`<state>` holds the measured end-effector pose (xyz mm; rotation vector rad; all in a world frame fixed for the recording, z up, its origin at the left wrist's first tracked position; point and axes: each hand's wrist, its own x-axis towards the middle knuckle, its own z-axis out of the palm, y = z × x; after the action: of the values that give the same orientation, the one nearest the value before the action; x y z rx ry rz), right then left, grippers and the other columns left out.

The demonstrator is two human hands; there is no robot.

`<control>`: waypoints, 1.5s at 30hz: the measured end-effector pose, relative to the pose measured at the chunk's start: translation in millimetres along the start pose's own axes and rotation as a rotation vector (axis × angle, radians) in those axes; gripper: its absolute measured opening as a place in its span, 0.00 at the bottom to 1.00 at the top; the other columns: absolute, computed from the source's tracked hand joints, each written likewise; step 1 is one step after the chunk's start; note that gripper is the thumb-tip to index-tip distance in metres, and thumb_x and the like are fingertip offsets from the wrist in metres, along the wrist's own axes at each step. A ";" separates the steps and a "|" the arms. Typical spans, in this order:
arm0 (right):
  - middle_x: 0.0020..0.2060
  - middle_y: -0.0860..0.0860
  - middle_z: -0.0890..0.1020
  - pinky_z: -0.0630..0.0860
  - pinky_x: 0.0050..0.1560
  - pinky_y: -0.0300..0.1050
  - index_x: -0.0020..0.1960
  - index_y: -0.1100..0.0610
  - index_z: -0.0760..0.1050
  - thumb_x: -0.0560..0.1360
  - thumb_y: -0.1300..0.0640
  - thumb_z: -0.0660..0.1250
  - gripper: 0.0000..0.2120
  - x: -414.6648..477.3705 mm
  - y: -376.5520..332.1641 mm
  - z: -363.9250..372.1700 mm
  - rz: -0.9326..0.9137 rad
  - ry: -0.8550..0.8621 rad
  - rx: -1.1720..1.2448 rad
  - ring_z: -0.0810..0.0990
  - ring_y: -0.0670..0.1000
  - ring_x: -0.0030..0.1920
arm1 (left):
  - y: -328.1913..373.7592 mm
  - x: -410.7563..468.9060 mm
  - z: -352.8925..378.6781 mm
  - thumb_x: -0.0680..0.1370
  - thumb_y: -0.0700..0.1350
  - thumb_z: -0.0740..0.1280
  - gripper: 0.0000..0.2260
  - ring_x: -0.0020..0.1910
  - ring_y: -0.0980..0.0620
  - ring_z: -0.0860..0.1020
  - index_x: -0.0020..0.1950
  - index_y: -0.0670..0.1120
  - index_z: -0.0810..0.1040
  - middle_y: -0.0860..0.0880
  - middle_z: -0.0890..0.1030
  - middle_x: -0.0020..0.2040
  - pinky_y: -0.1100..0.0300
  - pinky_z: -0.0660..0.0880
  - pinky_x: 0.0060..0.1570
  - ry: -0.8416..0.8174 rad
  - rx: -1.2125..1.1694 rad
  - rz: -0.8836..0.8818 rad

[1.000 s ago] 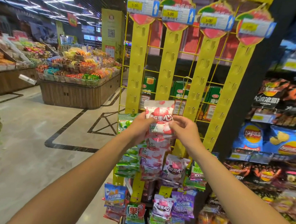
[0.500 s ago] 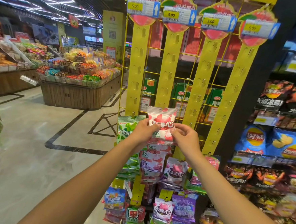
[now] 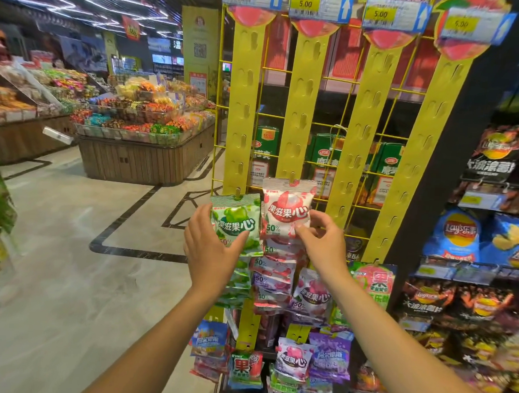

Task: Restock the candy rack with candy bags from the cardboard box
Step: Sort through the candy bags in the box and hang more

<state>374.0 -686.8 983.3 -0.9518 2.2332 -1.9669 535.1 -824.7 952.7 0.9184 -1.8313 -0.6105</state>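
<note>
From the head camera, the candy rack (image 3: 301,107) stands straight ahead: a yellow wire grid carrying four upright yellow hook strips, each topped with a price tag (image 3: 319,5) reading 5.00.

The candy bag (image 3: 286,209) hangs from a hook on the second strip from the left, at the top of that strip's column of bags. It is a small flat pouch, white with pink-red fruit artwork, bold white characters across a red patch, and "50%" printed low on its left side. Its top edge is striped and it sits upright and square to the strip.

The right hand (image 3: 322,240) pinches the bag's lower right corner, with the thumb on the front and the curled forefinger at its right edge.

The left hand (image 3: 210,248) is spread flat with straight fingers, in front of the lower left part of a green bag (image 3: 235,222) hanging just left of the pink one. Whether it touches that bag is unclear.

More pink, purple and blue pouches crowd the strips below. To the right are shelves of chip bags (image 3: 452,234). Far left, across the pale floor (image 3: 62,274), stands a wooden display island (image 3: 141,160) heaped with sweets.
</note>
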 end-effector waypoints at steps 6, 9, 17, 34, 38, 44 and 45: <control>0.60 0.46 0.75 0.78 0.54 0.50 0.66 0.42 0.75 0.77 0.45 0.72 0.19 -3.7 8.6 5.4 0.007 0.051 -0.141 0.77 0.48 0.57 | -33.3 11.8 8.1 0.69 0.67 0.77 0.49 0.72 0.44 0.72 0.81 0.51 0.57 0.47 0.69 0.75 0.44 0.77 0.64 -0.244 0.010 -0.146; 0.60 0.43 0.78 0.82 0.55 0.55 0.64 0.42 0.73 0.76 0.45 0.73 0.18 -6.4 11.1 10.5 0.047 0.041 -0.056 0.80 0.47 0.56 | -41.9 19.6 6.0 0.71 0.59 0.79 0.42 0.65 0.48 0.78 0.78 0.52 0.62 0.49 0.73 0.70 0.48 0.79 0.59 -0.283 -0.065 -0.139; 0.53 0.40 0.76 0.79 0.51 0.44 0.66 0.50 0.70 0.73 0.48 0.78 0.27 -12.4 8.4 25.7 0.093 0.125 -0.009 0.80 0.48 0.54 | -54.5 40.0 -5.6 0.76 0.46 0.77 0.33 0.58 0.55 0.79 0.77 0.49 0.66 0.57 0.75 0.61 0.54 0.79 0.57 -0.374 -0.200 -0.091; 0.58 0.46 0.76 0.81 0.58 0.55 0.71 0.51 0.69 0.75 0.44 0.75 0.29 -20.6 4.7 12.7 0.147 0.043 -0.123 0.80 0.50 0.57 | -55.5 25.7 -14.0 0.76 0.54 0.77 0.37 0.57 0.51 0.81 0.79 0.55 0.61 0.53 0.74 0.70 0.44 0.82 0.56 -0.436 -0.142 -0.071; 0.65 0.47 0.74 0.79 0.60 0.52 0.74 0.53 0.67 0.76 0.45 0.74 0.32 -30.2 6.5 0.8 0.122 -0.035 -0.161 0.79 0.50 0.59 | -48.1 17.2 -18.9 0.76 0.52 0.77 0.37 0.57 0.53 0.77 0.80 0.52 0.61 0.51 0.72 0.73 0.47 0.80 0.58 -0.420 -0.112 -0.071; 0.71 0.46 0.71 0.80 0.62 0.57 0.77 0.50 0.63 0.75 0.41 0.74 0.37 -46.3 8.8 -23.8 0.125 -0.142 -0.170 0.76 0.50 0.65 | -35.4 -4.6 -23.1 0.76 0.54 0.76 0.38 0.74 0.45 0.70 0.81 0.52 0.59 0.47 0.69 0.76 0.43 0.75 0.68 -0.338 0.094 0.000; 0.72 0.46 0.71 0.80 0.62 0.57 0.77 0.49 0.64 0.75 0.42 0.74 0.36 -48.4 10.5 -28.8 0.119 -0.147 -0.183 0.76 0.50 0.65 | -32.9 -9.7 -22.1 0.77 0.55 0.75 0.39 0.74 0.45 0.69 0.81 0.51 0.59 0.47 0.68 0.76 0.43 0.74 0.69 -0.337 0.134 0.025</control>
<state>397.5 -639.2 961.9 -0.9219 2.3570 -1.6118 568.3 -836.7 932.3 0.9203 -2.2038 -0.6635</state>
